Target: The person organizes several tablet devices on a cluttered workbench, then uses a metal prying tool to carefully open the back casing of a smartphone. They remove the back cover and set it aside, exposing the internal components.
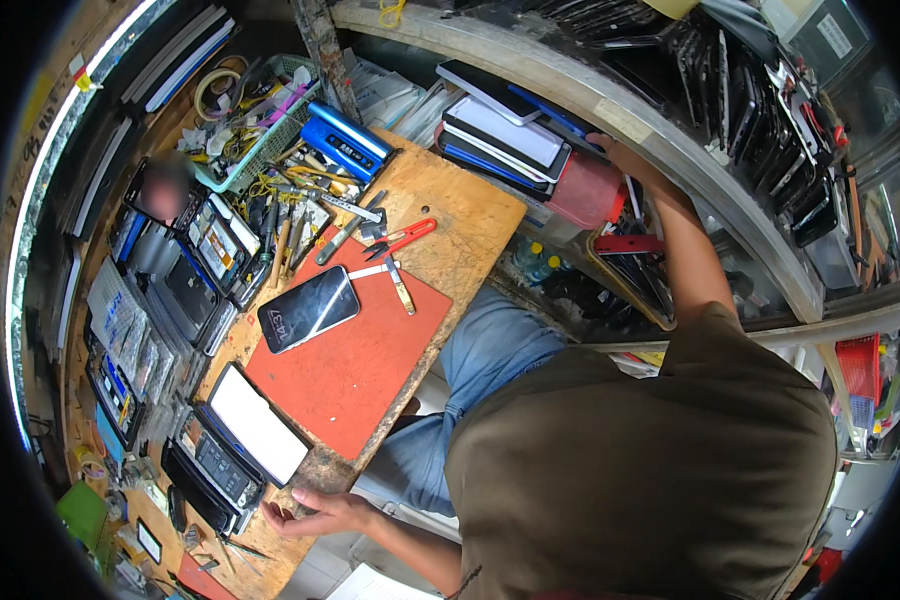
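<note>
My left hand (317,512) rests palm up at the bench's near edge, fingers apart and nothing in it. Beside it lie a white panel (260,425) with a dark edge and an opened device (220,466) showing its dark battery. My right hand (618,155) reaches to a stack of tablets (505,138) at the upper right, touching the end of a blue-edged one; its fingertips are mostly hidden. A smartphone (308,309) with its screen lit lies on the orange mat (365,395). Red-handled cutters (406,238) and a small knife (401,288) lie near it.
A blue box-shaped device (345,142) and a green basket (270,135) of cables stand at the back. Stacked device parts (140,320) line the left side. A red translucent container (585,190) sits by my right forearm. Above runs a shelf edge (610,110).
</note>
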Action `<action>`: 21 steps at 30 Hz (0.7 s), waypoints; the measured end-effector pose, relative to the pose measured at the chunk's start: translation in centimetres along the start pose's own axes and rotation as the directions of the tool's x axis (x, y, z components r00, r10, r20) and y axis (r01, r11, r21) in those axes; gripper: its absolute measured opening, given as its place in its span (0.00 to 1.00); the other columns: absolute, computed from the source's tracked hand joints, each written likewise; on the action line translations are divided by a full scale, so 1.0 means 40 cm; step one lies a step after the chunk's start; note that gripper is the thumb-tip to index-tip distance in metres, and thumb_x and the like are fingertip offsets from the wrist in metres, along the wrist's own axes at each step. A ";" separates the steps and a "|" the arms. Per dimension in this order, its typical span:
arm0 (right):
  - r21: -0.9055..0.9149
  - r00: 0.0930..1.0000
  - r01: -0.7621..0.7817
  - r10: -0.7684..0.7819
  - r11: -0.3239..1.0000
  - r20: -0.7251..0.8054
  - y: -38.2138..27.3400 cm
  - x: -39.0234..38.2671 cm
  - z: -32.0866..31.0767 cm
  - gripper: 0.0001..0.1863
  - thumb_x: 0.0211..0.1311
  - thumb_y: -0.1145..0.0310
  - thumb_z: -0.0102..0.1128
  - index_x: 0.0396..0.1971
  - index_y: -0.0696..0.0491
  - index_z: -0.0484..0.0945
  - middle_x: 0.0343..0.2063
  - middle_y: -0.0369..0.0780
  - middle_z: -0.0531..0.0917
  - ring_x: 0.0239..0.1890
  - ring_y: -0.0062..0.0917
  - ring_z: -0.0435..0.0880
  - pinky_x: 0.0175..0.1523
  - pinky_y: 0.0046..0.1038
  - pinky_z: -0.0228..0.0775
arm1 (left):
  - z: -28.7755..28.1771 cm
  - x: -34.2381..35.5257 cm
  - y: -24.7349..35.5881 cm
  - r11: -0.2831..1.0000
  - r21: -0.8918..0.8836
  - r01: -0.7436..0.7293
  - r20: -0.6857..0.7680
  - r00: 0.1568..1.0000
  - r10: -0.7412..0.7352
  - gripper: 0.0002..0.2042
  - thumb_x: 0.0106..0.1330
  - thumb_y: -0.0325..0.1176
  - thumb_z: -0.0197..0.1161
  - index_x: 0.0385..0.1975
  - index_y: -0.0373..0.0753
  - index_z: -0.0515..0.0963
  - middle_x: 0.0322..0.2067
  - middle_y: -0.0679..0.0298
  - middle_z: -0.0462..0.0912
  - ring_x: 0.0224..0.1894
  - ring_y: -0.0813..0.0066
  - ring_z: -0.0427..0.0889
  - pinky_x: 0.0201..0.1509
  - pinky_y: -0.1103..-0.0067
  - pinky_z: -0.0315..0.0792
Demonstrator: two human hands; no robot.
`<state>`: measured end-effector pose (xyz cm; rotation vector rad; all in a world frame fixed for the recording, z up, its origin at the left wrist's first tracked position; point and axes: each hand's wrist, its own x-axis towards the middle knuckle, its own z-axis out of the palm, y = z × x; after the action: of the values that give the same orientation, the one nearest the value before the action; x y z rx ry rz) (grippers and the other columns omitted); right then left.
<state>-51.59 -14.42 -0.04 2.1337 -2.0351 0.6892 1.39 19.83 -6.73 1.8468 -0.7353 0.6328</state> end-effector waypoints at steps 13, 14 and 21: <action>0.003 0.992 -0.005 0.005 1.000 -0.127 0.049 -0.060 -0.003 0.21 0.62 0.59 0.70 0.51 0.55 0.84 0.47 0.51 0.86 0.51 0.51 0.84 0.57 0.48 0.74 | 0.085 -0.066 0.354 0.899 -0.407 -0.163 0.301 0.905 0.300 0.12 0.72 0.25 0.62 0.52 0.29 0.75 0.52 0.50 0.77 0.56 0.54 0.76 0.66 0.62 0.67; -0.002 0.990 -0.003 0.002 1.000 -0.143 0.053 -0.064 -0.004 0.21 0.62 0.59 0.69 0.50 0.55 0.84 0.47 0.51 0.86 0.51 0.51 0.84 0.57 0.48 0.75 | 0.096 -0.088 0.389 0.873 -0.472 -0.123 0.320 0.899 0.300 0.09 0.69 0.23 0.63 0.47 0.31 0.78 0.45 0.51 0.80 0.50 0.55 0.79 0.60 0.63 0.70; -0.018 0.976 0.014 -0.017 1.000 -0.217 0.075 -0.104 0.002 0.18 0.61 0.63 0.69 0.48 0.55 0.84 0.45 0.50 0.86 0.48 0.50 0.84 0.54 0.49 0.75 | 0.157 -0.220 0.550 0.636 -0.765 -0.097 0.495 0.543 0.678 0.05 0.67 0.20 0.63 0.40 0.33 0.80 0.34 0.55 0.83 0.38 0.59 0.82 0.44 0.67 0.74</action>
<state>-54.47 -10.91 -2.41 1.9653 -1.9011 0.8593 -20.03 9.00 -1.76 1.1512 -1.7751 -0.2203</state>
